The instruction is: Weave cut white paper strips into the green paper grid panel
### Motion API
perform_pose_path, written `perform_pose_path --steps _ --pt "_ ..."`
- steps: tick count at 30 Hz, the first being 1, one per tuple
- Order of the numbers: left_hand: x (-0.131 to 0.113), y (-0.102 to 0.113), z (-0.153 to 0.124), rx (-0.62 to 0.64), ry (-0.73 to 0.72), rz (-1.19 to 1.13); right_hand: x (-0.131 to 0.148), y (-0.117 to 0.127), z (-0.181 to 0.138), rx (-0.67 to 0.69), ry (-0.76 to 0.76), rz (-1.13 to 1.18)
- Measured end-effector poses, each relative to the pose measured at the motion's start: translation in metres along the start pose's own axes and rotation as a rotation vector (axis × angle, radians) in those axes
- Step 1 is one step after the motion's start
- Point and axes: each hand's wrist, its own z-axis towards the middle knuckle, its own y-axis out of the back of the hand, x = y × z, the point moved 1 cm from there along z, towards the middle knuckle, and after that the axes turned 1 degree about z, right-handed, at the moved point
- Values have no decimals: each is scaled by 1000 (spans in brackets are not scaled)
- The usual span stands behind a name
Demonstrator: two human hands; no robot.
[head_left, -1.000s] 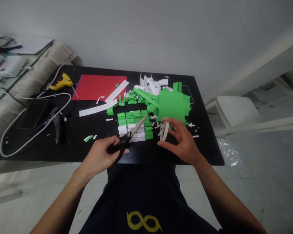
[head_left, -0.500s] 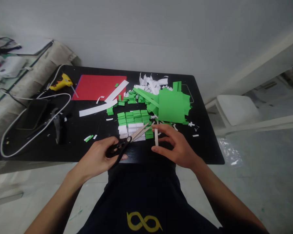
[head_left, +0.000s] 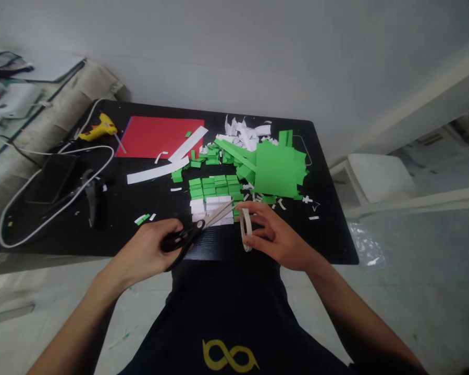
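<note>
My left hand (head_left: 150,247) grips black-handled scissors (head_left: 197,229) whose blades point right toward a white roll of tape (head_left: 245,229). My right hand (head_left: 271,234) holds that roll upright between thumb and fingers, just above the near edge of the black table (head_left: 113,208). Right behind the blades lie rows of small green and white paper pieces (head_left: 214,195). Beyond them sits a stack of green paper sheets (head_left: 275,166).
A red sheet (head_left: 158,136), long white strips (head_left: 158,171) and white scraps (head_left: 244,130) lie further back. A yellow glue gun (head_left: 97,129), white cable (head_left: 50,208) and dark tools are at the left. A white chair (head_left: 379,177) stands right of the table.
My right hand has drawn the tape roll left and nearer to me, toward the scissor blades. The blades opened slightly half a second ago and are now almost together. The view shifted a little.
</note>
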Motion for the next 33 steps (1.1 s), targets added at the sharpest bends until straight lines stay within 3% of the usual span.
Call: perform_pose_path --steps 12,24,29,33 --pt "1 15 4 106 -109 89 1 -2 3 70 -53 -89" --pt "5 15 6 167 -80 97 -1 0 -1 186 -77 -94" --pt "34 22 -4 123 91 49 0 9 -13 160 -23 -177" --pt "72 30 -22 -22 241 134 -10 32 -29 -8 -64 -507"
